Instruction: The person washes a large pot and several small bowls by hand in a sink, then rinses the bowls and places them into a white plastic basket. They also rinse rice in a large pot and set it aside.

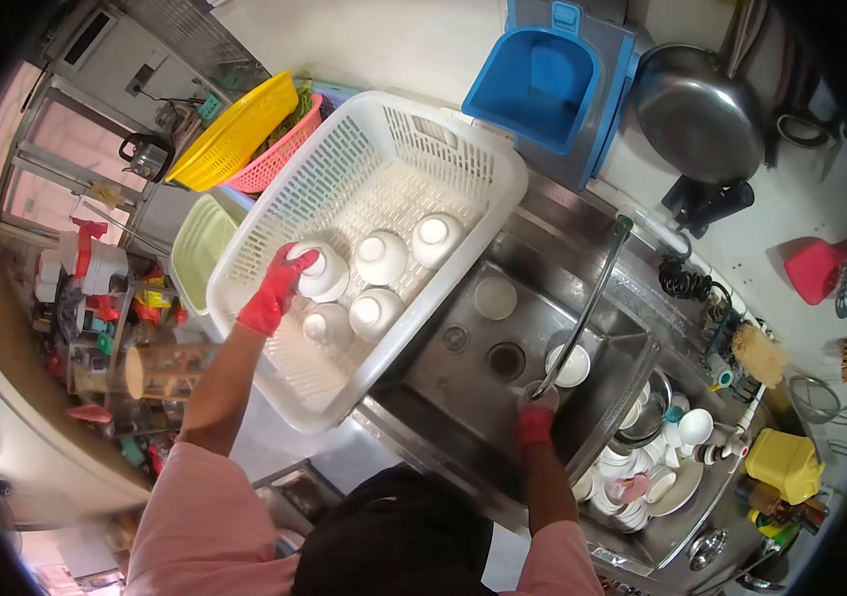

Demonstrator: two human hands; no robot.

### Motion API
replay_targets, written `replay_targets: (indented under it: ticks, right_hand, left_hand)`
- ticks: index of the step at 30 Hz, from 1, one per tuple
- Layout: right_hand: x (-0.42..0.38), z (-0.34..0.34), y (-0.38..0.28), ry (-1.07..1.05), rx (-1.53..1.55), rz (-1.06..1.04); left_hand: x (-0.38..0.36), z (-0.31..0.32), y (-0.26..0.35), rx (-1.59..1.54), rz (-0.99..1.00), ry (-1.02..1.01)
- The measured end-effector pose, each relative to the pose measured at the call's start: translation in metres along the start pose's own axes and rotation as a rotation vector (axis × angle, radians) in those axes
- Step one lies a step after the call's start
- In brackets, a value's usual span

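My left hand, in a red rubber glove, grips an upside-down white bowl inside the white plastic basket. Around it, several more white bowls stand bottom-up on the basket floor. Over in the steel sink, my right hand, gloved too, is at the lower end of the faucet. It is closed around a small, round-rimmed thing whose kind I cannot tell. Just beyond the fingers lies a white bowl. Another pale round bowl rests farther back in the sink.
A second basin on the right holds a pile of white dishes. A yellow container is beside it. A blue bin and a frying pan hang on the wall. Yellow and pink baskets lie behind the white basket.
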State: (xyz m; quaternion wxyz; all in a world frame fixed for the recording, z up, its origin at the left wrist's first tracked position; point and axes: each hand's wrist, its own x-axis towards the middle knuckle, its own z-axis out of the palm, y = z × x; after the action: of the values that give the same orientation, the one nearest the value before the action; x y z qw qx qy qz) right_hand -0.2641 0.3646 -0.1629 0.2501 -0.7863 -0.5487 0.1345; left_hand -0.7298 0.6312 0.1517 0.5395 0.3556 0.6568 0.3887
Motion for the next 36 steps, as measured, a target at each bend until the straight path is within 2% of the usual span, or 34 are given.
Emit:
replay_targets:
  ticks: [3, 6, 8, 10, 12, 13, 16, 18, 19, 21, 22, 23, 24, 25, 26, 27, 28, 29, 31, 32, 33, 34, 35, 36]
  right_hand:
    - [-0.005, 0.046, 0.026, -0.014, -0.063, 0.036]
    - [-0.018, 0.124, 0.089, -0.063, 0.000, 0.122]
    - [-0.029, 0.127, 0.095, 0.111, 0.048, 0.063]
    - [-0.011, 0.070, 0.059, -0.268, -0.240, 0.000]
    - [-0.004, 0.027, 0.029, -0.553, -0.346, -0.048]
    - [0.000, 0.014, 0.017, -0.649, -0.320, -0.039]
    - [-0.002, 0.029, 0.027, -0.784, -0.086, 0.095]
    - [-0.008, 0.005, 0.001, -0.665, 0.242, 0.168]
    - [-0.010, -0.008, -0.013, -0.616, 0.305, 0.149]
    - [-0.010, -0.038, -0.046, -0.567, 0.280, 0.040]
    - [-0.007, -0.053, -0.060, -0.552, 0.194, -0.039]
    - [-0.003, -0.067, -0.071, -0.541, 0.081, -0.125]
    - [0.002, -0.080, -0.082, -0.528, -0.040, -0.208]
    - [0.006, -0.089, -0.091, -0.511, -0.133, -0.265]
    - [0.009, -0.092, -0.097, -0.483, -0.185, -0.283]
    - [0.008, -0.091, -0.099, -0.445, -0.144, -0.234]
    - [0.005, -0.088, -0.097, -0.402, -0.063, -0.161]
    - [0.000, -0.066, -0.091, -0.324, 0.159, -0.008]
    - [-0.011, -0.028, -0.080, -0.114, 0.619, 0.267]
    - [-0.010, -0.044, -0.092, -0.111, 0.863, 0.418]
    - [-0.001, -0.080, -0.122, -0.113, 1.106, 0.573]
    - [-0.001, -0.083, -0.121, -0.119, 1.086, 0.587]
    - [-0.001, -0.085, -0.119, -0.125, 1.066, 0.601]
    - [-0.006, -0.063, -0.085, -0.132, 0.785, 0.472]
  left_hand:
    - [0.008, -0.018, -0.003, -0.069, -0.050, -0.084]
    - [0.017, -0.017, -0.013, 0.053, -0.049, -0.040]
    - [0.029, -0.024, -0.025, 0.212, -0.019, -0.005]
    - [0.044, -0.039, -0.040, 0.266, 0.001, -0.031]
    - [0.042, -0.045, -0.038, 0.216, -0.023, 0.010]
    - [0.042, -0.047, -0.037, 0.190, -0.034, 0.030]
    - [0.061, -0.073, -0.058, 0.360, 0.018, 0.059]
    - [0.034, -0.026, -0.035, 0.865, 0.410, 0.350]
    - [0.007, 0.003, -0.011, 1.113, 0.612, 0.505]
    - [-0.066, 0.072, 0.044, 0.794, 0.764, 0.390]
    - [-0.102, 0.111, 0.063, 0.549, 0.907, 0.320]
    - [-0.131, 0.134, 0.061, 0.374, 0.790, 0.215]
    - [-0.169, 0.160, 0.061, 0.268, 0.730, 0.013]
    - [-0.188, 0.175, 0.033, 0.630, 0.893, -0.034]
    - [-0.207, 0.199, 0.021, 0.643, 0.810, -0.221]
    - [-0.207, 0.220, -0.041, 0.239, 0.748, -0.358]
    - [-0.214, 0.245, -0.091, 0.195, 0.630, -0.274]
    - [-0.215, 0.271, -0.130, 0.151, 0.512, -0.194]
    - [-0.192, 0.315, -0.207, 0.251, 0.444, 0.051]
    - [-0.190, 0.327, -0.229, 0.303, 0.396, 0.178]
    - [-0.190, 0.331, -0.235, 0.117, 0.185, 0.088]
    - [-0.182, 0.332, -0.235, -0.068, -0.022, 0.006]
    - [-0.170, 0.330, -0.237, -0.183, -0.099, -0.105]
    - [-0.158, 0.329, -0.239, -0.287, -0.189, -0.208]
